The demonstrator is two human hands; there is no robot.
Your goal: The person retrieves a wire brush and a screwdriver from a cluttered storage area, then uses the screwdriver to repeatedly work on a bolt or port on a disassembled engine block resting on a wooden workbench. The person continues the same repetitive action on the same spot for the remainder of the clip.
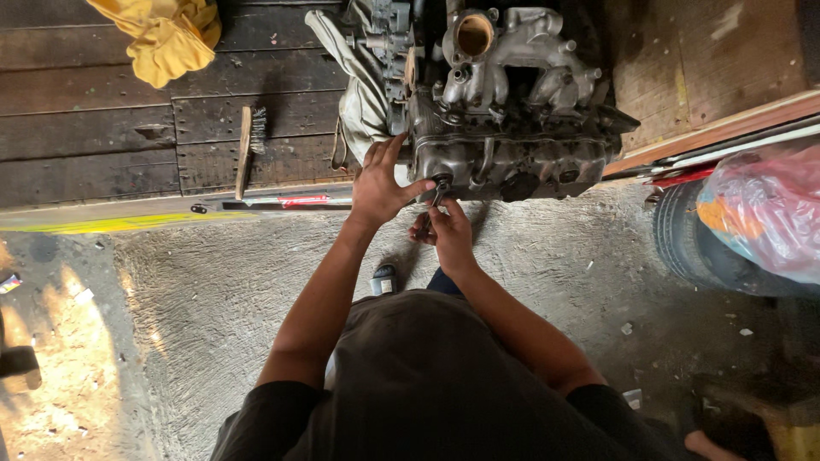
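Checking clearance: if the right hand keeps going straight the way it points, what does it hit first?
Likely the engine block. The right hand points up-frame, holding a small metal tool against the block's lower edge beside the left hand, so the tool already seems to touch it. Depth is unclear.

Both arms reach forward; the left hand (378, 186) spreads its fingers, the right hand (446, 235) curls closed just beside it.

Dark plank platform (85, 128), upper frame: engine (504, 111), wire brush (246, 145), yellow cloth (162, 34), grey rag (363, 94).
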